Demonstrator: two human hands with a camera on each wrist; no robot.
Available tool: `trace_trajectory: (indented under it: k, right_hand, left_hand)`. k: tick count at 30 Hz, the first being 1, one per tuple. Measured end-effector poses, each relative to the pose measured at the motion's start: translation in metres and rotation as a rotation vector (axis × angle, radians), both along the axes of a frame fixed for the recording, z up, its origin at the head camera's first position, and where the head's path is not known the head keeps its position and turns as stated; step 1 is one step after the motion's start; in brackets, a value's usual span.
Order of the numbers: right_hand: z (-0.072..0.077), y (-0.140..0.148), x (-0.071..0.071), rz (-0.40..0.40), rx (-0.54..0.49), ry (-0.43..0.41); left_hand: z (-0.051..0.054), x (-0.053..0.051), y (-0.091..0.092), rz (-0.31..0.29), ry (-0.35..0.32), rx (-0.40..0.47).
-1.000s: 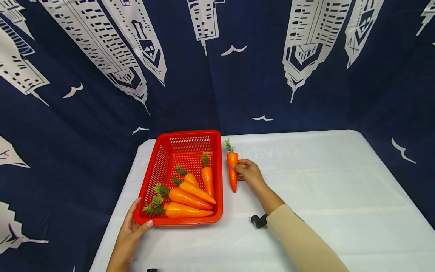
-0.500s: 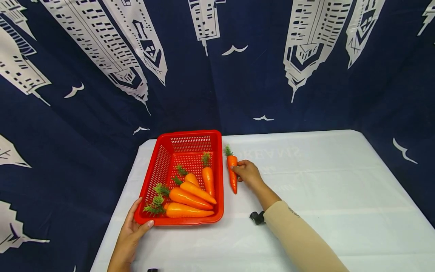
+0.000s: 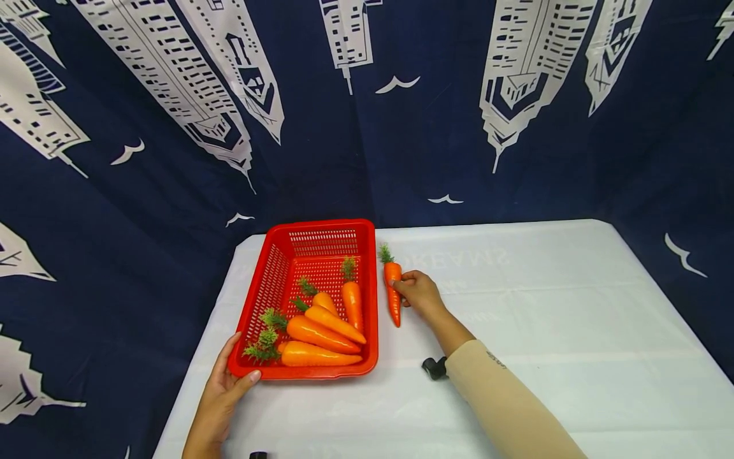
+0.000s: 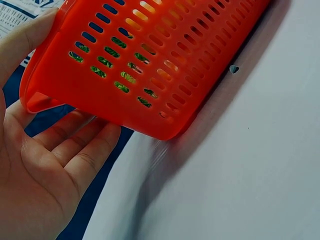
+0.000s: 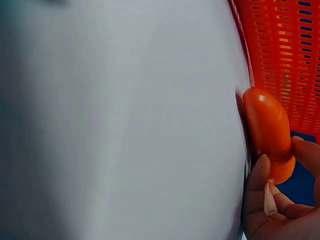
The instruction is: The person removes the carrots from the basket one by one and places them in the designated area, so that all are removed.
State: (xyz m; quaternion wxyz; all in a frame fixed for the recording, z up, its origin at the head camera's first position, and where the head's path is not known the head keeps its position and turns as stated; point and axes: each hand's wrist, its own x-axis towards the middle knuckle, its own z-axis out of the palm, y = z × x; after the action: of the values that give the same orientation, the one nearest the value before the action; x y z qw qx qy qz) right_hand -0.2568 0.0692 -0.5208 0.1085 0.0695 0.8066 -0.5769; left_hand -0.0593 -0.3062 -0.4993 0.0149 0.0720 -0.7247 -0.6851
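Observation:
A red plastic basket point(image 3: 371, 299) with slotted walls stands at the left of the white table. My left hand point(image 3: 219, 395) grips its near left corner, thumb over the rim and fingers beneath it in the left wrist view. Several orange carrots point(image 3: 321, 333) with green tops lie in the basket. Just outside its right wall, another carrot point(image 3: 394, 299) lies along the table, leafy top away from me. My right hand point(image 3: 423, 294) pinches this carrot at mid-length between thumb and fingers; the right wrist view shows its tip end point(image 5: 267, 117) close to the basket's wall.
A small black object point(image 3: 434, 368) lies on the white table point(image 3: 550, 319) beside the right sleeve point(image 3: 504, 395). Another dark thing point(image 3: 258, 455) shows at the bottom edge. Dark blue cloth point(image 3: 424, 146) with white building prints hangs behind the table.
Over the last second, the carrot in my right hand has shifted slightly towards me. The right forearm has drawn back a little. My left hand stays on the basket.

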Motion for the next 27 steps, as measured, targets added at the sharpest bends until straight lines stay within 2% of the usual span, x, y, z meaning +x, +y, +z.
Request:
trace_trajectory:
  k: [11,19,27]
  right_hand:
    - [0.004,0.004,0.006,0.023,-0.012,-0.001]
    - [0.009,0.016,0.009,0.054,0.168,0.04]
    - [0.013,0.03,0.01,0.046,0.173,0.084]
  left_hand:
    - [0.0,0.0,0.0,0.007,-0.008,-0.001]
    - [0.0,0.0,0.0,0.002,-0.008,0.005]
    - [0.0,0.0,0.001,0.002,-0.013,0.0]
